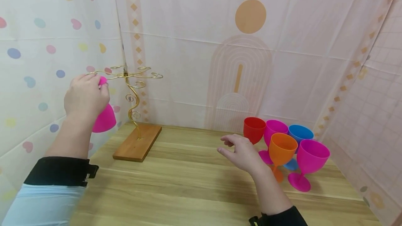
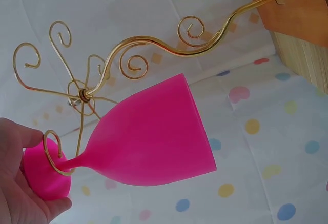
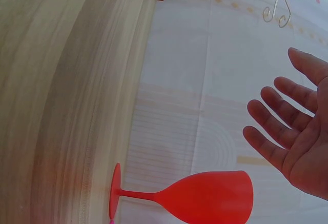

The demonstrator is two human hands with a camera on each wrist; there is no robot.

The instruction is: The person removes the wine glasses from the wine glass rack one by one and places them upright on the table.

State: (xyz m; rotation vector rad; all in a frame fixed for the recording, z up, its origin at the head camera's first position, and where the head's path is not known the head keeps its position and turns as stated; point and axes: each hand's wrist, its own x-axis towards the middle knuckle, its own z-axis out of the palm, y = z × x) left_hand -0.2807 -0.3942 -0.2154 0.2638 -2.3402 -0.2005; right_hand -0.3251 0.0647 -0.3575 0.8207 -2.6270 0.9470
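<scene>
My left hand (image 1: pixel 87 93) is raised at the left and grips the foot of a pink plastic goblet (image 2: pixel 148 137) that hangs bowl down. In the left wrist view the goblet's stem sits inside a curled hook (image 2: pixel 46 144) of a gold wire rack (image 2: pixel 179 53), with fingers and thumb at the edges of the foot. The rack has several spiral arms and rises from a wooden base (image 1: pixel 137 145). Over the table, my right hand (image 1: pixel 242 151) holds nothing, its fingers loosely spread. Nearest to it stands a red goblet (image 3: pixel 210 198).
Upright on the right of the wooden table (image 1: pixel 188 184) are several more goblets: an orange one (image 1: pixel 282 147), a blue one (image 1: pixel 300 133), a pink one (image 1: pixel 314 156) in front and another pink one (image 1: pixel 275 128) behind. Patterned cloth (image 1: pixel 176 62) hangs around the table.
</scene>
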